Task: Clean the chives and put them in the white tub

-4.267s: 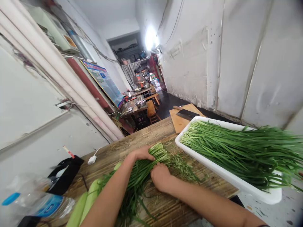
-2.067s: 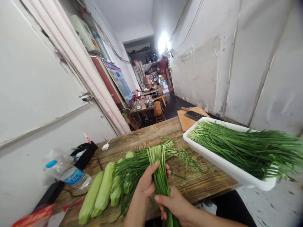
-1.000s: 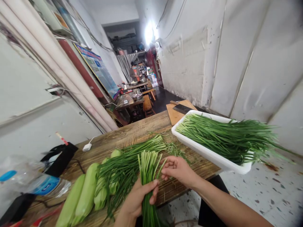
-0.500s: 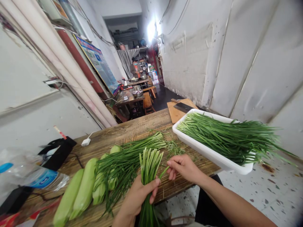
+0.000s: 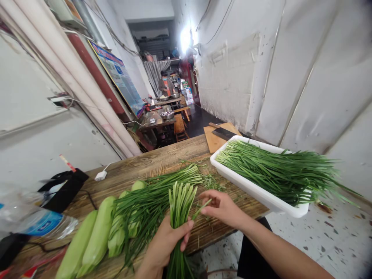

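Observation:
My left hand (image 5: 167, 242) is closed round a bunch of garlic chives (image 5: 180, 203), held upright over the near edge of the wooden table (image 5: 171, 159). My right hand (image 5: 222, 207) pinches one chive stalk (image 5: 202, 205) at the right side of that bunch. A loose pile of chives (image 5: 151, 197) lies on the table just left of the bunch. A white tray (image 5: 247, 186) heaped with chives sits at the right, its end overhanging the table edge.
Pale green gourds (image 5: 95, 238) lie at the left front. A plastic water bottle (image 5: 31, 223) and a black object (image 5: 62, 188) sit at the far left. A chopping board with a cleaver (image 5: 222, 133) lies behind the tray. A person (image 5: 164, 85) stands far down the corridor.
Over the last seconds my hands lifted a bunch out of the pile on the table. My right hand let go of the bunch's lower part and now pinches a single stalk beside it.

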The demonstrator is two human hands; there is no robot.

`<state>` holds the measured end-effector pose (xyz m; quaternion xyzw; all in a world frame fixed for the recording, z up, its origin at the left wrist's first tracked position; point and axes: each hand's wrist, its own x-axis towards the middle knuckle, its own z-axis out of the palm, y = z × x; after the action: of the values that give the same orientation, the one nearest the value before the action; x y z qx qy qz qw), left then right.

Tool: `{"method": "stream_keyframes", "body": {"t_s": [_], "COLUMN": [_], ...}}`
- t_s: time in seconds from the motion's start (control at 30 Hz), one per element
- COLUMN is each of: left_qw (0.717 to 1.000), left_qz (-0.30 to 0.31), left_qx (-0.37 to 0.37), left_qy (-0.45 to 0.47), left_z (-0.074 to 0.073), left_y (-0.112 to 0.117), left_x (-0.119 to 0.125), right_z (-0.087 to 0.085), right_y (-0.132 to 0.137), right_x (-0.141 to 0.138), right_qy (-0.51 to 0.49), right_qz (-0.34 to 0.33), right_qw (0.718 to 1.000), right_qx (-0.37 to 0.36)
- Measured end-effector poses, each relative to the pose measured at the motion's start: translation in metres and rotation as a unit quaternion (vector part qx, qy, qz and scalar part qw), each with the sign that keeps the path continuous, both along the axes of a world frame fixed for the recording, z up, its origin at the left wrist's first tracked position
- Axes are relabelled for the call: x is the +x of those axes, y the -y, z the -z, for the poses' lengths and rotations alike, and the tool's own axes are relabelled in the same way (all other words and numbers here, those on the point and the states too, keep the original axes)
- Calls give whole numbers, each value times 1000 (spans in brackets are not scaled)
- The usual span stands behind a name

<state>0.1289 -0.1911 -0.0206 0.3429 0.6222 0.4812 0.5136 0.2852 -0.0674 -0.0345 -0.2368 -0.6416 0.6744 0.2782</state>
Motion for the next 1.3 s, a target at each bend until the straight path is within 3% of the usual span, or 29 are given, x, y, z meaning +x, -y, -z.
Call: {"method": "stream_keyframes", "body": {"t_s": [0.17, 0.3, 0.4, 0.5, 0.63, 0.7, 0.77, 0.83, 0.9, 1.0, 1.07, 1.13, 1.23, 1.3], "left_qw": [999, 998, 997, 996, 997, 999, 999, 999, 998, 998, 998, 998, 998, 999], "left_qz": [30, 10, 0, 12, 8, 4, 11, 24, 37, 46, 38, 3, -45, -43], "left_qx": [-15, -25, -27, -17, -21, -27, -27, -25, -28, -31, -25, -18, -8, 1], "left_qy": [-37, -50, -70, -88, -68, -28, 15, 40, 45, 41, 44, 56, 50, 20], "left_z": [2, -2, -6, -8, -3, -1, 2, 4, 6, 10, 10, 8, 4, 1], "left_y": [1, 7, 10, 10, 5, 2, 0, -2, -5, -8, -9, -9, -8, -7], "left_x": [-5, -14, -17, -15, -11, -10, -9, -8, -6, -2, -1, 0, 0, 0], "right_z": [-2, -10, -13, -9, -2, -2, -6, -12, -17, -17, -12, -7, -3, -4], "right_y": [-5, -27, -34, -37, -46, -48, -45, -37, -26, -13, -7, -4, -2, -2], "right_x": [5, 28, 32, 23, 14, 13, 12, 9, 2, -10, -15, -15, -11, -9], "right_qy": [87, 116, 124, 162, 199, 207, 210, 177, 128, 68, 20, -13, -21, -25], "right_qz": [-85, -1, 67, 137, 112, 101, 132, 138, 79, -7, -11, -11, -13, -4], "right_qw": [993, 993, 982, 942, 880, 865, 870, 899, 942, 990, 1000, 999, 998, 998], "right_qx": [0, 26, 127, 260, 416, 445, 425, 376, 299, 120, 13, -45, -66, -65]}}
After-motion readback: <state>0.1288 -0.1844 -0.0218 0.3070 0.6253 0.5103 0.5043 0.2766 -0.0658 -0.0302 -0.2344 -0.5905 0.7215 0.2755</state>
